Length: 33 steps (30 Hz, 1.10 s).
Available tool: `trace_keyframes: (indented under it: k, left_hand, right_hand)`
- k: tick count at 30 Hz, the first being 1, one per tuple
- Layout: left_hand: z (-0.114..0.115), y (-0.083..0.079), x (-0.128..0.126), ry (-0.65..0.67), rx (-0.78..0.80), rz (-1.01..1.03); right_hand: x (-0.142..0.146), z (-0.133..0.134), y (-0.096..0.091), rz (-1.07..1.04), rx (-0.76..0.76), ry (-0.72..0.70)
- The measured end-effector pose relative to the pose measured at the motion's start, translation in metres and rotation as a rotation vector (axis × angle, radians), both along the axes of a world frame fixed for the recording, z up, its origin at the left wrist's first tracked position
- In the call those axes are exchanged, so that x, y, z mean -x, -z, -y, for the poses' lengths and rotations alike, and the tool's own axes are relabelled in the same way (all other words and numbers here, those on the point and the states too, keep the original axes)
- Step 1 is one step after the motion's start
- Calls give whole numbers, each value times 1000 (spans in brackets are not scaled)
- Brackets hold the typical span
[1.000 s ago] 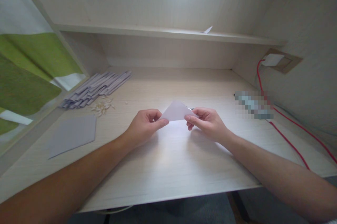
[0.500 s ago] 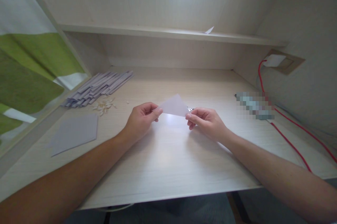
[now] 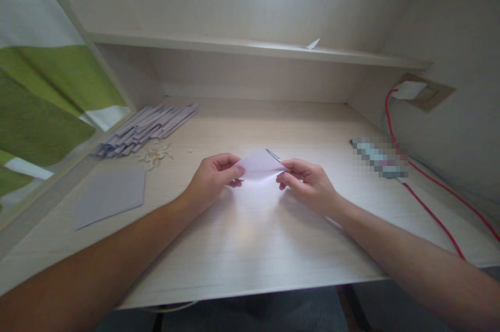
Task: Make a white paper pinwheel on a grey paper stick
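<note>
A small pale sheet of paper is held just above the middle of the wooden desk. My left hand pinches its left edge and my right hand pinches its right edge, fingers closed on it. The paper bends slightly between them. Just behind it a thin metal tip, perhaps scissors, pokes out; the rest is hidden by the paper.
A flat grey sheet lies at the left. A pile of folded paper strips and small paper scraps sit at the back left. A blurred object and a red cable lie at the right. A shelf runs above.
The paper has dropped lower and tilted flatter between my hands, uncovering the metal tip behind it. Both hands stayed almost in place.
</note>
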<state>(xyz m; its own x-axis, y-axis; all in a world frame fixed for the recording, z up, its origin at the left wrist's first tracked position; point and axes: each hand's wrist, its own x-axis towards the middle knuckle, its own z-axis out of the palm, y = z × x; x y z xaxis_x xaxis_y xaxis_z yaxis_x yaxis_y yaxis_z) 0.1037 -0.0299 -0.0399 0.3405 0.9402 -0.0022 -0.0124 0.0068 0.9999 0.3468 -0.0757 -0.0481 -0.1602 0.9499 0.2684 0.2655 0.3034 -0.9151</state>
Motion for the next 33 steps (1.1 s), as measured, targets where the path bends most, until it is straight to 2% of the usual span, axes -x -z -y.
trace_keyframes:
  k: [4,9,13,17,22,29,33]
  left_hand:
    - [1,4,-1,14,-106,-84]
    - [4,7,1,71,-144,-56]
    - [6,5,1,118,-116,7]
    - [7,2,0,142,-10,78]
    - [6,3,2,235,109,87]
    - [8,1,0,212,89,20]
    - [9,2,-1,195,50,-81]
  right_hand:
    - [0,0,0,-96,118,-100]
    - [0,-5,0,-121,285,-92]
    - [-1,-6,0,-190,357,-111]
    - [1,-4,-3,-296,391,-143]
    - [3,-2,-7,-290,390,-167]
    - [5,1,-12,-268,508,-256]
    - [6,2,-15,-231,539,-256]
